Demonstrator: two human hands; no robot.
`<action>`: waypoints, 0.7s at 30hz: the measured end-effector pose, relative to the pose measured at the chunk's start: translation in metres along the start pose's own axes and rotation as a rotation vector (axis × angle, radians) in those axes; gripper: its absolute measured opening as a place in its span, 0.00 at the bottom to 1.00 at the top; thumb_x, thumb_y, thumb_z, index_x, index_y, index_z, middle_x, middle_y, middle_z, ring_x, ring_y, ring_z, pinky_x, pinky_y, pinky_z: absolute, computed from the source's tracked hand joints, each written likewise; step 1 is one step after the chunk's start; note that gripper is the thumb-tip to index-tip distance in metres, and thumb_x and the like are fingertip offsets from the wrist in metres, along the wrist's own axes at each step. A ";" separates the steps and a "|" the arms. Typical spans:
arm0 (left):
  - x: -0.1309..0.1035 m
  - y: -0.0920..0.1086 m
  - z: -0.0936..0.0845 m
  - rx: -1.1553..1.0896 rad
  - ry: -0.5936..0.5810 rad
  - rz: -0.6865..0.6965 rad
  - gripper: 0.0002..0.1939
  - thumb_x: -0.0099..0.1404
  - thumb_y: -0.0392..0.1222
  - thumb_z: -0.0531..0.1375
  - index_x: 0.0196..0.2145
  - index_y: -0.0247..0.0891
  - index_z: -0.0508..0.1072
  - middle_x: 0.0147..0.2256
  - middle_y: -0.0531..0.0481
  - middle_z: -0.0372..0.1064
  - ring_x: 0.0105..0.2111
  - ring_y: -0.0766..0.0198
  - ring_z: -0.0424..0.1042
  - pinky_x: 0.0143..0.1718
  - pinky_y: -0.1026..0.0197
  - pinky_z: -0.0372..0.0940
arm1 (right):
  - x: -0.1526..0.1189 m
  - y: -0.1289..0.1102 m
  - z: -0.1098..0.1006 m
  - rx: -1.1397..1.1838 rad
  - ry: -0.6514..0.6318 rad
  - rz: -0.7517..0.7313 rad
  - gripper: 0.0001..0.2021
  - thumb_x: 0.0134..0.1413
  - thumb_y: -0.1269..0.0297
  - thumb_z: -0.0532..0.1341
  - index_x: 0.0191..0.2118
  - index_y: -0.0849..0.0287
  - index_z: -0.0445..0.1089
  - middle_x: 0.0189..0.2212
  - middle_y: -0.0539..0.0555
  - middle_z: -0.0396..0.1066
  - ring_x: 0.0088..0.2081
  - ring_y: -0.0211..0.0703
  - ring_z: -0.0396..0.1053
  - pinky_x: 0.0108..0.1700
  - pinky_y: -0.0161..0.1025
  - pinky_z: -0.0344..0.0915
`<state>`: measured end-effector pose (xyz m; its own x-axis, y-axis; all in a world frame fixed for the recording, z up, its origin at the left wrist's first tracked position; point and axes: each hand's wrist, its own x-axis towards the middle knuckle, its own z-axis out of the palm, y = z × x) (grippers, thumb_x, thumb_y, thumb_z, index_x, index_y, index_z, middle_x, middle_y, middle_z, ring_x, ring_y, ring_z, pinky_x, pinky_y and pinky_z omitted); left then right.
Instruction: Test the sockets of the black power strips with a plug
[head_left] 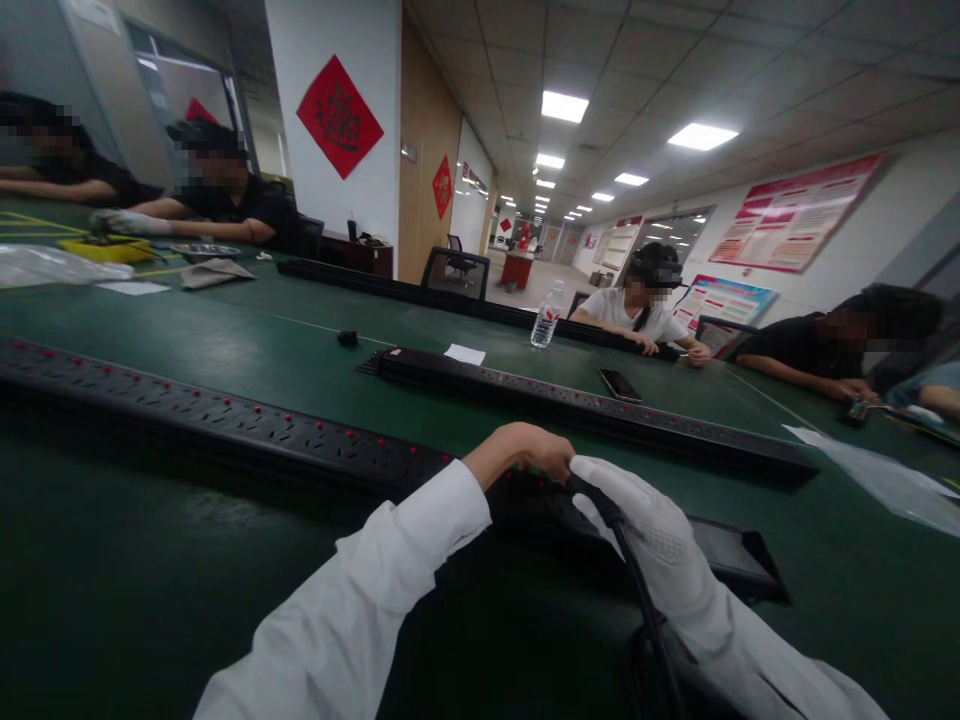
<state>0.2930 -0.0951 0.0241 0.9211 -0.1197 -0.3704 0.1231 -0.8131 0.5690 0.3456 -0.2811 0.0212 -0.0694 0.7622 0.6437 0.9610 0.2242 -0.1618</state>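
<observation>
A long black power strip [225, 425] with red dots along its top runs across the green table beneath my hands. My bare left hand [534, 450] is bent over the strip, its fingers closed and meeting the right fingertips; what they pinch is hidden. My right hand [649, 520], in a white glove, grips a thick black cable [637, 585] between thumb and fingers. From there the cable hangs toward me, with loops of it dim below the right wrist. Past the right hand, the strip's far end [739, 560] shows a greyish panel.
A second power strip [600, 408] lies beyond, with a phone [619, 384], a water bottle [547, 316] and a small black part [347, 339] near it. Another long black bar [375, 284] stretches behind. Plastic sheeting [877, 475] lies at right. Several people sit around the table.
</observation>
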 end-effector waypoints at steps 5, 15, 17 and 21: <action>-0.001 -0.005 -0.001 -0.003 0.024 0.017 0.20 0.49 0.33 0.54 0.43 0.35 0.66 0.37 0.46 0.67 0.30 0.62 0.66 0.24 0.63 0.65 | 0.003 0.005 0.020 0.156 -0.008 0.067 0.18 0.54 0.66 0.54 0.51 0.55 0.60 0.45 0.54 0.66 0.44 0.41 0.66 0.47 0.40 0.65; 0.003 -0.023 -0.001 -0.066 -0.004 0.004 0.23 0.50 0.35 0.53 0.45 0.40 0.66 0.39 0.48 0.67 0.32 0.63 0.67 0.27 0.62 0.65 | 0.006 0.002 0.023 -0.075 -0.079 0.024 0.17 0.53 0.65 0.55 0.50 0.53 0.62 0.44 0.52 0.67 0.44 0.41 0.66 0.48 0.40 0.64; -0.002 -0.025 -0.004 -0.112 -0.034 -0.030 0.22 0.51 0.38 0.54 0.46 0.42 0.66 0.40 0.49 0.67 0.33 0.62 0.67 0.28 0.62 0.65 | 0.004 -0.001 0.023 -0.160 -0.076 0.000 0.16 0.53 0.64 0.55 0.49 0.53 0.63 0.43 0.53 0.68 0.44 0.41 0.66 0.47 0.40 0.63; -0.011 -0.029 -0.009 -0.146 -0.070 -0.071 0.22 0.50 0.48 0.57 0.44 0.42 0.69 0.42 0.50 0.67 0.37 0.61 0.66 0.32 0.61 0.65 | -0.005 -0.002 0.023 -0.336 -0.082 -0.003 0.17 0.53 0.61 0.56 0.49 0.55 0.63 0.42 0.54 0.69 0.42 0.43 0.67 0.45 0.41 0.63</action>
<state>0.2824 -0.0650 0.0186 0.8808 -0.1090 -0.4607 0.2437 -0.7298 0.6387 0.3380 -0.2717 0.0009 -0.0810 0.8110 0.5794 0.9943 0.0249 0.1041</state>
